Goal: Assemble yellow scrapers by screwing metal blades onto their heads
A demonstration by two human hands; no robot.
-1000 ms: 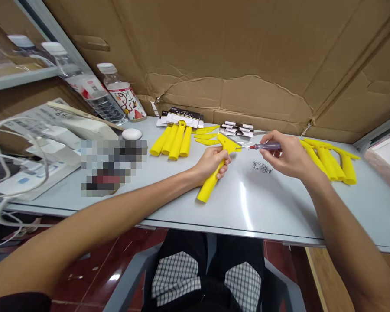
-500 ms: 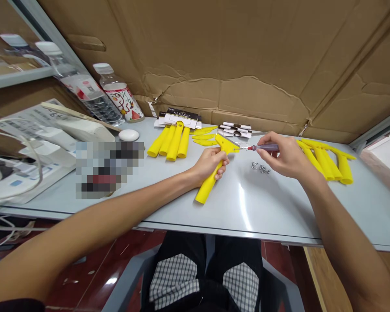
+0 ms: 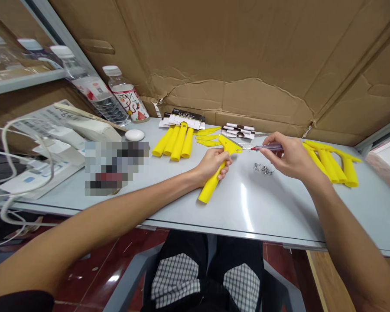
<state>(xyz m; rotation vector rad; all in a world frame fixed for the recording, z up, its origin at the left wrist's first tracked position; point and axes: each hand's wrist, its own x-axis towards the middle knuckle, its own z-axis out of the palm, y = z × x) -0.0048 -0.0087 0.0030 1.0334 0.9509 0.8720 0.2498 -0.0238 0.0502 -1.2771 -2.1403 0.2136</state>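
Turning slightly left since a moment ago, the head view is showing a grey table. Just above it, the left hand is gripping a yellow scraper, while the right hand is pinching a purple-handled screwdriver beside the scraper's blade, with small metal screws lying just below.

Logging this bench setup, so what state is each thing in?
Yellow plastic scraper: held, head up
Left hand: closed around the scraper's grip
Small screwdriver: held level, tip near the scraper's head
Right hand: pinching the screwdriver
Small metal fasteners: loose, clustered
Patterned water bottle: upright, capped
Cardboard sheet: torn, creased
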